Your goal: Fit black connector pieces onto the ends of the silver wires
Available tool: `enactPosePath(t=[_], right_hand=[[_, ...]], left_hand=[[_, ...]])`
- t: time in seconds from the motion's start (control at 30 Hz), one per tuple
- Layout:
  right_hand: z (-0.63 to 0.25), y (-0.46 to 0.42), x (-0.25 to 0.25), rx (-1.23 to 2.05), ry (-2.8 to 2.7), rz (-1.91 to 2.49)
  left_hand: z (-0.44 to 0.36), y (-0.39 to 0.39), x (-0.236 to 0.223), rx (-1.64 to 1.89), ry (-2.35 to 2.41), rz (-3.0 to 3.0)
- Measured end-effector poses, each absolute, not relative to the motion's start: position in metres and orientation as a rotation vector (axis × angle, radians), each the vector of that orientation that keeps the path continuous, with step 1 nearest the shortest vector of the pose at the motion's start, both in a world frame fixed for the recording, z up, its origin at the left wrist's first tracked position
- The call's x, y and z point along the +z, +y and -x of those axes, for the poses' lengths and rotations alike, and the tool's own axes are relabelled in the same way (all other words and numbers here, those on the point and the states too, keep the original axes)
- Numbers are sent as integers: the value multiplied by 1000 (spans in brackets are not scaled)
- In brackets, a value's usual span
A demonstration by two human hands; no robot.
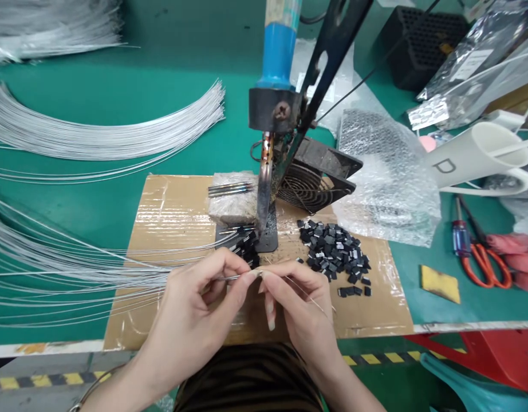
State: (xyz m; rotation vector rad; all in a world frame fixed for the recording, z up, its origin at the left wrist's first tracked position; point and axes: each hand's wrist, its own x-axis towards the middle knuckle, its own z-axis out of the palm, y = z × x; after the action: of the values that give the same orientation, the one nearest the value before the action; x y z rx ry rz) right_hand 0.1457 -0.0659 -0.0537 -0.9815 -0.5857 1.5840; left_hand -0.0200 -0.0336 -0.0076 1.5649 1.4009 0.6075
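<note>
My left hand (199, 309) is pinched shut on a thin grey wire (229, 278) that runs toward my right fingertips. My right hand (302, 303) is closed too, thumb and forefinger almost meeting the left ones at the wire's end. Thin solder wire (309, 294) crosses the right fingers; the tiny thing at the fingertips cannot be made out. Just beyond the hands, a blue-handled soldering iron (279, 54) is clamped with its tip downward. Near that tip lie black connectors (247, 247) with grey wires attached. A heap of small black pieces (335, 249) spreads to the right.
Cardboard (154, 212) covers the green table (169, 86). Bundled wires (109, 140) lie left. A pale block (233, 209) and a fan (309, 180) stand behind the hands. Rightward are bubble wrap (384, 177), a mug (474, 151), orange-handled scissors (483, 266) and a yellow sponge (440, 283).
</note>
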Motion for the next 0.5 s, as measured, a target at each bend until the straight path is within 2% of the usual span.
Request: enactPosePath(t=[0.5], right_hand=[[-152,-58,-49,1771,-406,943]], left_hand=[[20,-28,-5,614,1313,-1549]])
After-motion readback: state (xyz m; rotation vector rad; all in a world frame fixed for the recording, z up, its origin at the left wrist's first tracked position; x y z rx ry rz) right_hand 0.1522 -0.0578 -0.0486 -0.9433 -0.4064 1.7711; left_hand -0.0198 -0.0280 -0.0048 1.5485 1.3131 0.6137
